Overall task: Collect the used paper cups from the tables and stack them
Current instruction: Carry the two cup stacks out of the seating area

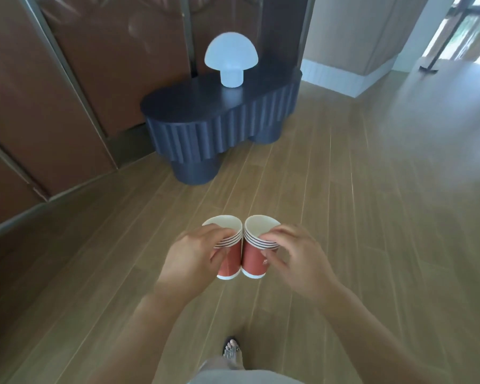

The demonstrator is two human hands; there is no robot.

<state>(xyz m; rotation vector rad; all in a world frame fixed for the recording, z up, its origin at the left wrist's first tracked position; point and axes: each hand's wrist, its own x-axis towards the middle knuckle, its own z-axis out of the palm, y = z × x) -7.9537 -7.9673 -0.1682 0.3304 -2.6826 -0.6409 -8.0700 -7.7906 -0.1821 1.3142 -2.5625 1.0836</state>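
I stand over the wooden floor (344, 217) with a stack of red paper cups in each hand, both held upright in the air in front of me, well above the boards and nowhere near a surface. My left hand (194, 256) curls round the left stack of paper cups (232, 260), fingers across the banded rims and thumb on the red wall. My right hand (294, 261) grips the right stack of paper cups (254, 260) more lightly, fingertips pinching at the rims and side. The two stacks touch along their sides, open mouths up, each showing several nested rims. I judge the next step is to merge them into one, and that is where it could slip. To drop one stack into the other I must lift it clear and line up its base over the other mouth; my right-hand hold is a fingertip one, so a tilt could let the lower cups slide out of the nest and scatter on the floor. Squeezing harder to prevent that could crush the thin paper walls and make the cups jam instead of seating. These are used cups, so any dregs could spill if I tip a stack. Ahead, the dark fluted side table (194, 106) carries only a white mushroom lamp (231, 62), and I see no cup on it. My sandalled foot (231, 351) is mid-floor, so walking while stacking adds wobble.
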